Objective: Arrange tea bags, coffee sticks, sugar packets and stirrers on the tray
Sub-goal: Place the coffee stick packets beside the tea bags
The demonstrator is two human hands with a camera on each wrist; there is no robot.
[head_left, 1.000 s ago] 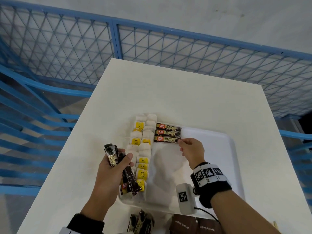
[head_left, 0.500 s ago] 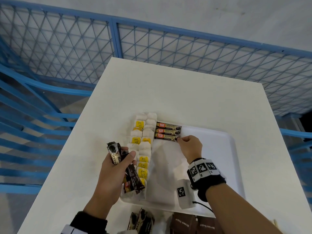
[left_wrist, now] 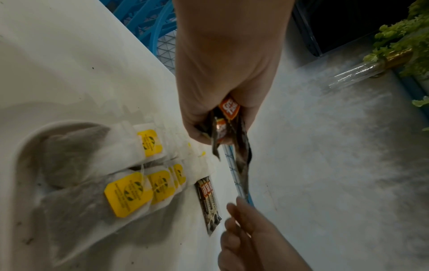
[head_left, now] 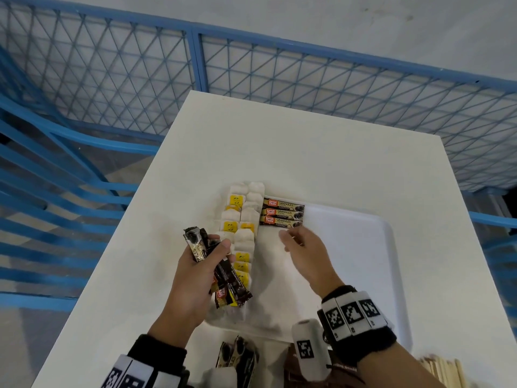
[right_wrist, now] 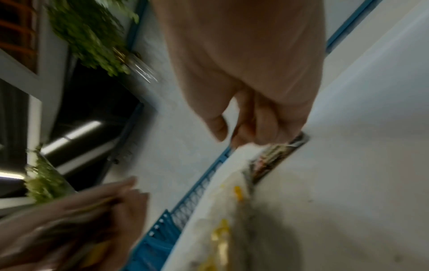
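A white tray point(head_left: 349, 261) lies on the white table point(head_left: 279, 149). Tea bags point(head_left: 243, 236) with yellow tags fill two columns along its left side. Three coffee sticks point(head_left: 282, 213) lie stacked side by side at the tray's far middle. My left hand point(head_left: 215, 247) grips a bundle of coffee sticks point(head_left: 232, 287) above the tea bags; the left wrist view shows that bundle point(left_wrist: 228, 111) sticking out of my fist point(left_wrist: 218, 117). My right hand point(head_left: 288, 239) hovers just below the three sticks, fingers loosely curled and holding nothing. The right wrist view point(right_wrist: 234, 132) is blurred.
At the table's near edge lie more coffee sticks point(head_left: 237, 357), brown sugar packets point(head_left: 289, 373) partly hidden by my wrist camera, and wooden stirrers point(head_left: 442, 371) at the bottom right. A blue mesh fence point(head_left: 279, 74) surrounds the table. The tray's right half is bare.
My right hand has let go of the nearest coffee stick on the tray and drawn back toward me and left. The left hand still holds its bundle in place.
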